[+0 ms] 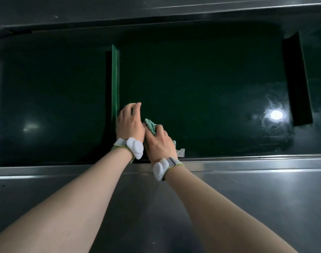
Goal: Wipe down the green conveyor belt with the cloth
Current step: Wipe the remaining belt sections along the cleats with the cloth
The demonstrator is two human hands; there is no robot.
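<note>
The dark green conveyor belt (201, 84) fills the middle of the head view, glossy, with lamp glare at the right. A light green cloth (151, 126) lies bunched on the belt near its front edge. My right hand (159, 143) presses down on the cloth and grips it; most of the cloth is hidden under the palm. My left hand (129, 122) hovers just left of it, fingers spread and curled, holding nothing, close to an upright green cleat (115, 79).
A steel ledge (247, 179) runs along the front of the belt, and a steel frame (156, 13) along the back. A dark cleat (296, 79) crosses the belt at the right. A scrap of pale tape (180, 152) sits at the belt's front edge.
</note>
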